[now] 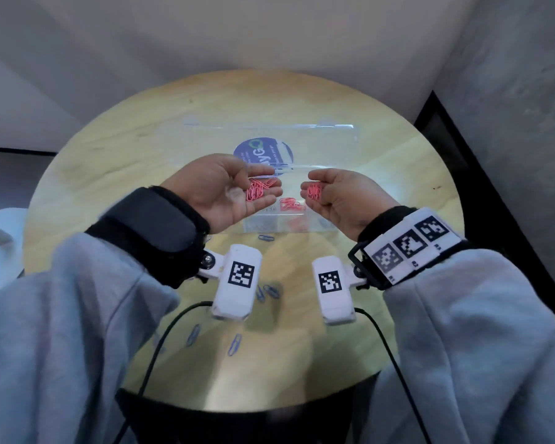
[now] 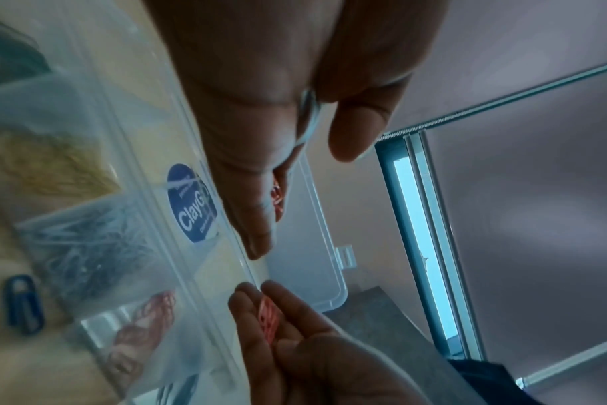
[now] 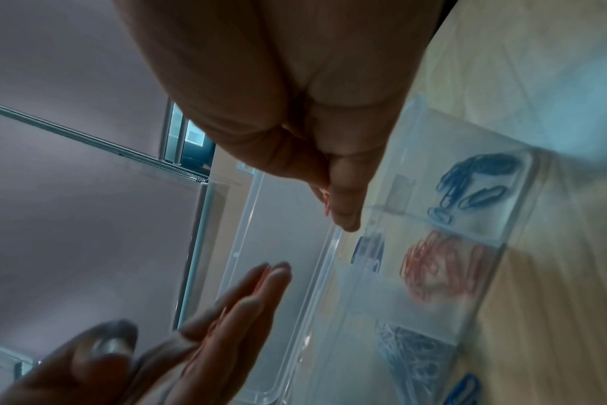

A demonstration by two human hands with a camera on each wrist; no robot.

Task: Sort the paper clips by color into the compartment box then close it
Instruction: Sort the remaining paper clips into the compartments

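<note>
A clear compartment box (image 1: 318, 227) lies open on the round wooden table (image 1: 109, 174), its lid (image 1: 321, 145) tilted back. Both hands hover palm up over it. My left hand (image 1: 271, 181) carries a heap of pink paper clips (image 1: 259, 191) on fairly straight fingers (image 3: 246, 296). My right hand (image 1: 309, 186) curls its fingers (image 3: 345, 208) round a smaller bunch of pink clips (image 1: 314, 191). Between the hands, more pink clips (image 1: 290, 204) lie in a middle compartment (image 3: 444, 271). Neighbouring compartments hold blue clips (image 3: 478, 180), greyish clips (image 2: 97, 252) and yellow clips (image 2: 45, 164).
Several loose blue clips lie on the table on my side of the box, one just in front of it (image 1: 266, 237), others under the wrist cameras (image 1: 271, 291) and nearer my body (image 1: 234, 344). A blue round sticker (image 1: 263, 152) shows through the lid. Walls close in behind the table.
</note>
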